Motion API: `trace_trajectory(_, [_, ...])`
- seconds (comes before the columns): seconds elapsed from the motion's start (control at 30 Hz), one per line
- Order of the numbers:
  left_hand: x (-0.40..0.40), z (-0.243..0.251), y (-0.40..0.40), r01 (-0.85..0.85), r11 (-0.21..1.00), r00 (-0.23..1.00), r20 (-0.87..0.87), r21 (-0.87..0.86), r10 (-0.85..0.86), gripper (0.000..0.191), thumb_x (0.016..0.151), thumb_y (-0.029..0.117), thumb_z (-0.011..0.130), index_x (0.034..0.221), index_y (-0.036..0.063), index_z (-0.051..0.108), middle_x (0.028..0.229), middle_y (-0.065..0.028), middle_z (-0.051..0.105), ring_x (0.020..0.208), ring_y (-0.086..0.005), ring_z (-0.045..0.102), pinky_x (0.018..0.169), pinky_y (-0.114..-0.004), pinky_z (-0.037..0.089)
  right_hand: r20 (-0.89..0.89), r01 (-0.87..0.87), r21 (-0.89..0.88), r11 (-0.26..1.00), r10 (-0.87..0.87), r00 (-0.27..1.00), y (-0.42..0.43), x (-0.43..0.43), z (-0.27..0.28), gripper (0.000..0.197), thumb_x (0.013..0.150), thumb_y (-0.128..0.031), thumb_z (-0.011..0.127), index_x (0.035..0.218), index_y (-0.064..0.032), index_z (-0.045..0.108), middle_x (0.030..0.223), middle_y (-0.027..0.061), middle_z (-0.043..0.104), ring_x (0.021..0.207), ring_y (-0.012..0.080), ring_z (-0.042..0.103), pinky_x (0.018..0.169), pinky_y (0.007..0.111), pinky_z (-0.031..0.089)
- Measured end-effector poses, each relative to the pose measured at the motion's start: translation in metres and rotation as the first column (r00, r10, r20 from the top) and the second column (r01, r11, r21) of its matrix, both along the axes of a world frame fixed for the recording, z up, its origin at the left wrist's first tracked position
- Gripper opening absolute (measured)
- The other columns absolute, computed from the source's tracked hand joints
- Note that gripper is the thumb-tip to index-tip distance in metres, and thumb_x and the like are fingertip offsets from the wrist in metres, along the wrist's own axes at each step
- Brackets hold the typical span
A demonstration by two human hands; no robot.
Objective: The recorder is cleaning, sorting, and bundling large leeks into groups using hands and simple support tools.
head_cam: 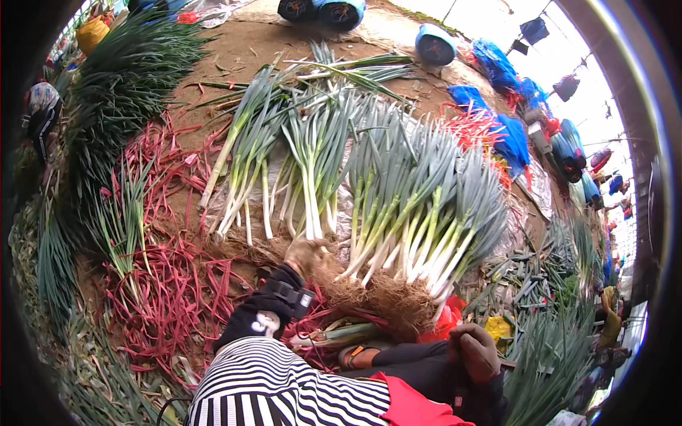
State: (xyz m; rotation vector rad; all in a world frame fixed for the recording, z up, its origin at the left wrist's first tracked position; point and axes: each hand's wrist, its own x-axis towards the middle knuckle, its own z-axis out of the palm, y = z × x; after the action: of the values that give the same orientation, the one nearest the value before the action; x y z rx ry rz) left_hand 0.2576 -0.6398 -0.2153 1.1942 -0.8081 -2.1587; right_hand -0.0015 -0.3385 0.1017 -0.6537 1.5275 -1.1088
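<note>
My left hand (pixel 309 254), dirty or gloved, reaches to the root ends of a few leeks (pixel 313 207) and appears closed around them. Roots partly hide its fingers. Right of it lies a large row of leeks (pixel 421 213), white stems towards me, with brown roots (pixel 402 301) bunched below. More leeks (pixel 240 160) lie to the left. My right hand (pixel 475 351) rests by my bent leg at the lower right, fingers curled; whether it holds anything is hidden.
Red plastic strips (pixel 170 298) cover ground at the left, beside a tall pile of green leeks (pixel 128 80). Cut leaves (pixel 533 271) and a yellow object (pixel 498 331) lie right. Blue bags (pixel 514 146) and wrapped bundles (pixel 436 44) stand beyond. A person (pixel 43 117) is at far left.
</note>
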Motion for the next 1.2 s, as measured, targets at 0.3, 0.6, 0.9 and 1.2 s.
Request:
trace_trajectory(0.3, [-0.191,0.107,0.169,0.486,0.784,0.691,-0.719,0.387,-0.073,0.034,0.095,0.038,0.054,0.113,0.0108,0.06,0.098,-0.011,0.066,0.085,-0.0258,0.063,0.078,-0.044,0.053,-0.336,0.183,0.076,0.98,-0.148,0.93,0.034,-0.03,-0.029,0.034,0.095,-0.025,0.056,0.117,0.0003,0.057,0.096,0.0055,0.063,0.084,0.0116,0.06,0.076,0.026,0.048])
trace_trajectory(0.6, [-0.215,0.17,0.309,0.476,0.727,0.567,-0.459,-0.495,-0.684,0.034,0.09,0.031,0.057,0.118,0.0123,0.06,0.112,-0.0066,0.065,0.103,-0.0264,0.06,0.093,-0.04,0.048,-0.946,0.11,0.285,0.952,0.261,0.192,0.055,-0.029,0.007,0.058,0.084,-0.049,0.064,0.121,-0.0043,0.058,0.113,0.0216,0.059,0.11,0.0365,0.055,0.093,0.042,0.044])
trace_trajectory(0.9, [-0.214,0.188,0.345,0.298,-0.13,0.315,0.226,-0.946,-0.922,0.044,0.089,0.023,0.055,0.128,0.0034,0.05,0.132,-0.0142,0.053,0.123,-0.0245,0.049,0.108,-0.036,0.035,-0.527,0.036,0.84,0.542,0.797,0.295,0.064,-0.038,-0.003,0.048,0.076,-0.043,0.065,0.108,-0.0076,0.068,0.103,0.0203,0.068,0.097,0.0328,0.066,0.084,0.042,0.051])
trace_trajectory(1.2, [-0.189,0.187,0.293,0.812,0.579,0.246,-0.943,0.075,-0.222,0.073,0.081,0.041,0.07,0.138,0.0085,0.038,0.141,-0.0103,0.043,0.132,-0.0271,0.039,0.112,-0.047,0.028,-0.808,0.297,0.588,0.752,0.534,0.248,0.171,-0.01,0.077,0.037,0.077,-0.044,0.063,0.098,-0.0133,0.063,0.089,0.0142,0.067,0.084,0.0336,0.066,0.074,0.046,0.05])
